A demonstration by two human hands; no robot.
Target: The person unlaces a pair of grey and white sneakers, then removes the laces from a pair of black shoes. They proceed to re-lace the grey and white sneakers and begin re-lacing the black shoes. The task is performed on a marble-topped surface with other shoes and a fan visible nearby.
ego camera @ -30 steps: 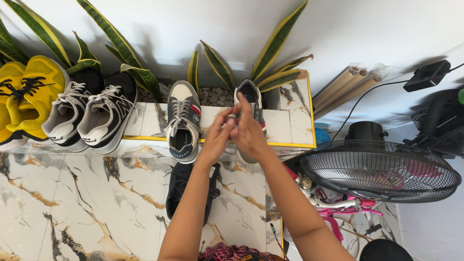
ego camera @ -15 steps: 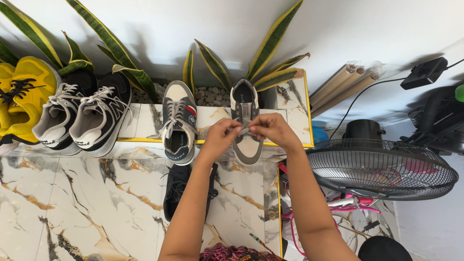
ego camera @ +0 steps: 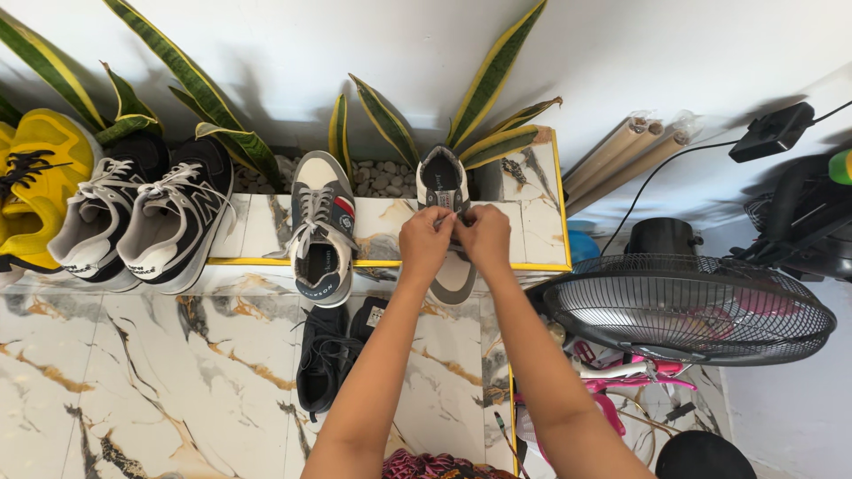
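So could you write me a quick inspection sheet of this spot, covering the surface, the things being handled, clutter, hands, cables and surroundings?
Surface: marbled tile ledge with a yellow edge, tiled floor below.
Job's things: grey sneaker on the ledge, its mate beside it.
Clutter: yellow shoe, two grey-black sneakers, black shoes on the floor.
Hands: left hand and right hand both pinch at the grey sneaker's laces.
Cables: black cord running to an adapter.
Surroundings: striped-leaf plants, white wall, fan, rolled tubes.
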